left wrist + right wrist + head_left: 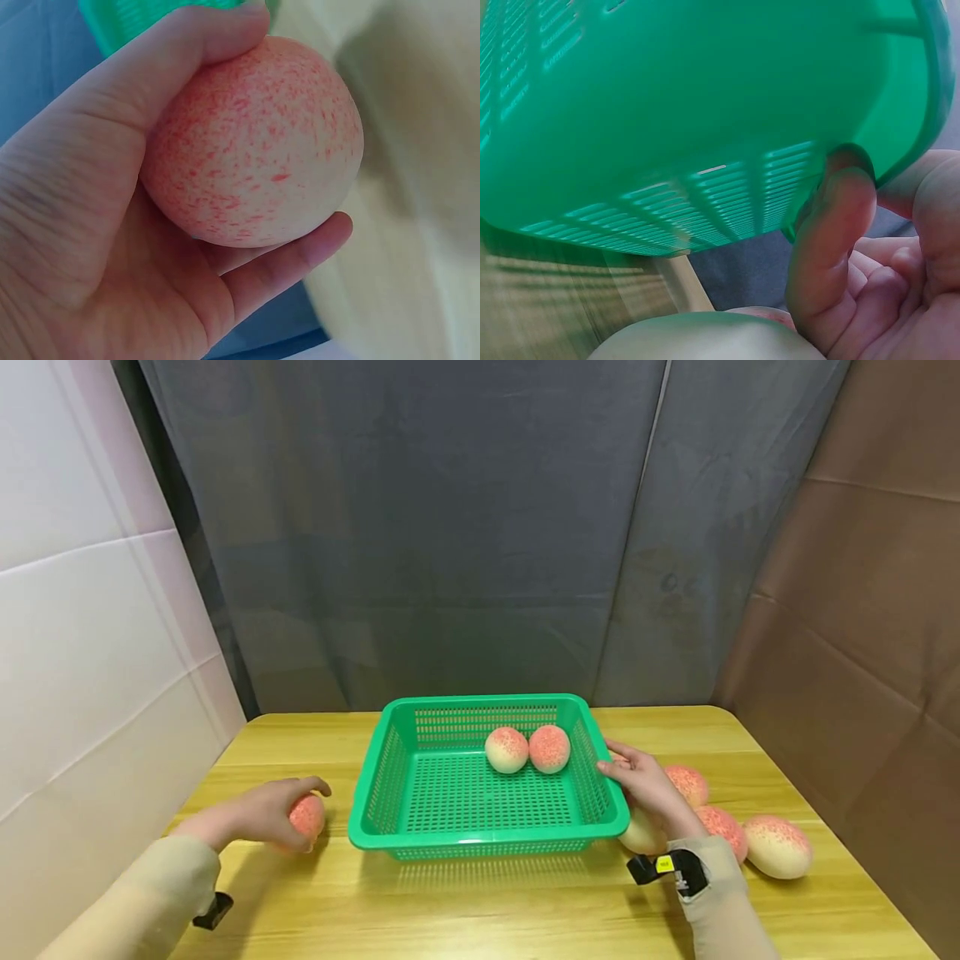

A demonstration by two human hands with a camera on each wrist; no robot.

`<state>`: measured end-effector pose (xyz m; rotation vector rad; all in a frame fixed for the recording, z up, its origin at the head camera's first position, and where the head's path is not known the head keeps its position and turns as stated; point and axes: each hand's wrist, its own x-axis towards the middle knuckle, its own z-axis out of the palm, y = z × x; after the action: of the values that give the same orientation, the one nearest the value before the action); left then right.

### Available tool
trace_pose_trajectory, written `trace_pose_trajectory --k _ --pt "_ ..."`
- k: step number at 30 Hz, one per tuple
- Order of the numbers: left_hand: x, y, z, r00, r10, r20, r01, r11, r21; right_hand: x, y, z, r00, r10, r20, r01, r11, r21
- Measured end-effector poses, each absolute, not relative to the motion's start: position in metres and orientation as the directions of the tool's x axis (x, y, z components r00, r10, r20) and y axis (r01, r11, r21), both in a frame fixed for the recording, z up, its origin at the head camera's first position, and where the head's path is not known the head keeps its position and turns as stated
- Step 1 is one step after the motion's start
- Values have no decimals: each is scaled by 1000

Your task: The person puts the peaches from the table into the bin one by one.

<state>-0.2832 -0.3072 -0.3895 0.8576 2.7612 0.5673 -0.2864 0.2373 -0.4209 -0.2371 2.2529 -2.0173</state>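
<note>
My left hand [273, 810] holds a pink-speckled peach [255, 142] over the left part of the table, thumb on one side and fingers curled beneath it. At the middle, a green slotted plastic basket [491, 841] has two peaches inside: one is paler [507, 750], the other pinker [550, 749], and they touch. My right hand [648, 785] pinches the basket's right rim between thumb and index finger; in the right wrist view that index finger [836, 232] lies under the rim. A pale peach [643, 833] is partly hidden behind the right hand.
More peaches lie on the wooden table [480, 918] right of the basket, among them one at the far right [778, 846] and one close to the right wrist [723, 831]. A grey curtain [450, 543] hangs behind, with white and brown cloth at the sides.
</note>
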Motion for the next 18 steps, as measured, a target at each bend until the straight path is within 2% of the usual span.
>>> trace_pose_trajectory --k 4,9,18 --pt "-284 -309 -368 -825 562 -61 489 763 423 -287 237 -421 -982 -187 29 -53 124 -991" --pt "-286 -308 -341 -829 559 -17 520 781 346 -288 236 -422 -981 -192 34 -59 125 -990" --pt "-290 -288 -289 -842 537 -40 509 818 267 -288 237 -422 -980 -195 35 -57 109 -992"
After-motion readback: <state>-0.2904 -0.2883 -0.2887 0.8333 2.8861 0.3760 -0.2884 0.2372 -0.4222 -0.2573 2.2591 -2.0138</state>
